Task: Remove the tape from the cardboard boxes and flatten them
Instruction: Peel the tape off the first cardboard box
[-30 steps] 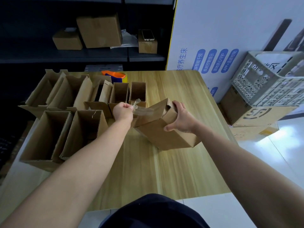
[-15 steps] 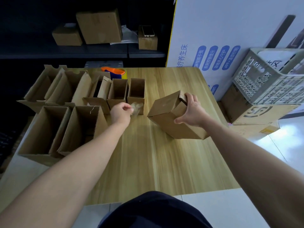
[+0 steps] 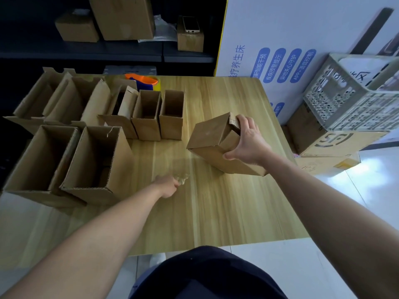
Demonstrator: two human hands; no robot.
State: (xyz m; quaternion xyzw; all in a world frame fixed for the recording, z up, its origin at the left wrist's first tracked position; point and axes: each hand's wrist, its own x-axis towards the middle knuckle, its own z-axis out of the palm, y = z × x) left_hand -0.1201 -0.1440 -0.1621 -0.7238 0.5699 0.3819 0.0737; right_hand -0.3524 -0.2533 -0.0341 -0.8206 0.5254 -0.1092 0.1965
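A brown cardboard box (image 3: 212,145) lies tilted on the wooden table (image 3: 216,212), right of centre. My right hand (image 3: 246,141) grips its far end, fingers over a loosened flap. My left hand (image 3: 168,185) is low over the table's middle, fingers closed on a crumpled strip of clear tape (image 3: 182,179). It is apart from the box, to its near left.
Several opened cardboard boxes (image 3: 95,160) stand in rows on the table's left half. An orange and blue tape dispenser (image 3: 143,82) sits behind them. A white plastic crate (image 3: 354,96) rests on cartons (image 3: 323,141) on the floor at right. Dark shelves (image 3: 108,39) hold more boxes.
My left hand has pulled the tape strip free of the box and drawn back toward me. My right hand has shifted the box right and set it down on the table.
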